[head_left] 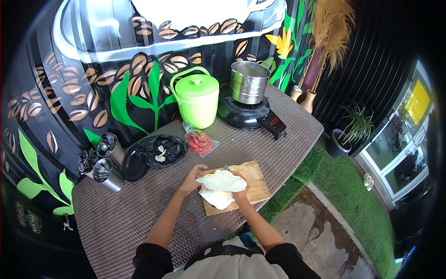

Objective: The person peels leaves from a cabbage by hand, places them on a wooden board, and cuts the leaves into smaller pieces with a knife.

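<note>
We hold a pale floppy sheet (222, 181) above the wooden board (257, 180) with 2 hands. Our left hand (191, 180) pinches its edge. Our right hand (241, 195) clasps the other side.

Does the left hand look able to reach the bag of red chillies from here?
Probably yes: the bag lies just beyond the left hand, bare table between, though it holds the white lump.

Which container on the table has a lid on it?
The green bucket, beside the cooker: its lid is on. The steel pot on the cooker and the metal cups at the left stand open.
</note>
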### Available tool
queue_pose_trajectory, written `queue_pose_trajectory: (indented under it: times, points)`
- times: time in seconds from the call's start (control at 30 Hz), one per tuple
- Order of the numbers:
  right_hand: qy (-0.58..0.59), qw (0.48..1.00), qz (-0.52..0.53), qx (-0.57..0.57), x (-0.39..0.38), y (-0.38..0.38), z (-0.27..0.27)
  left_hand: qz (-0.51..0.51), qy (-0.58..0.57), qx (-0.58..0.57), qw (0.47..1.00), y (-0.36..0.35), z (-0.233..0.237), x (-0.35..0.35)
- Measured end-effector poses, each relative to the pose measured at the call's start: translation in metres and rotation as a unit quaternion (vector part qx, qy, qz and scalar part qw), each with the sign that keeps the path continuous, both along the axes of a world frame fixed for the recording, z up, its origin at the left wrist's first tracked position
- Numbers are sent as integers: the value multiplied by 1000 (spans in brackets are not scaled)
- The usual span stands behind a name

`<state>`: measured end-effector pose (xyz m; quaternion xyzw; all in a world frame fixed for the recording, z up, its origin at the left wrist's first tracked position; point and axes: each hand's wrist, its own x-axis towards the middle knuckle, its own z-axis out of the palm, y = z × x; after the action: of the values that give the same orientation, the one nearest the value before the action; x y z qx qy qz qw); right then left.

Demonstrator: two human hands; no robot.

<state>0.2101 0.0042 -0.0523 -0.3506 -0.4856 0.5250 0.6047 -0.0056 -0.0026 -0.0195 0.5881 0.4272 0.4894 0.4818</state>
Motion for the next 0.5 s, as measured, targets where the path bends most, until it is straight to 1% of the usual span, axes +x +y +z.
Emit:
queue_pose_trajectory:
  times: [0.03,0.07,0.1,0.13,0.17,0.2,0.23,0.27,0.3,0.37,0.4,0.47,0.5]
  points:
    - [63,998,4,-26,1,1,-1,-17,-17,-67,997,-4,13,-3]
    - [64,998,5,-26,1,3,-2,-26,20,-51,998,-6,15,-4]
    - [94,994,34,-39,3,5,-4,-25,20,-53,998,-7,18,-5]
    - [123,989,62,-51,5,6,-6,-34,70,-69,995,-7,22,-6]
    - [122,989,63,-51,10,6,-8,-44,120,-84,988,-8,26,-7]
    - [166,977,113,-76,14,6,-6,-43,119,-84,988,-9,28,-6]
    - [209,959,163,-101,18,6,-4,-47,131,-59,988,-10,30,-5]
    - [207,959,167,-101,20,7,-2,-50,143,-35,988,-13,31,-4]
    - [202,957,184,-101,23,6,1,-47,142,-36,988,-17,34,-2]
    - [196,954,200,-103,27,3,6,-12,220,87,972,-25,39,6]
    - [180,959,198,-88,29,3,8,-12,219,86,972,-27,38,12]
    - [164,964,197,-74,31,4,9,36,142,156,977,-32,38,21]
    - [60,984,165,-30,31,9,7,37,143,156,977,-34,41,20]
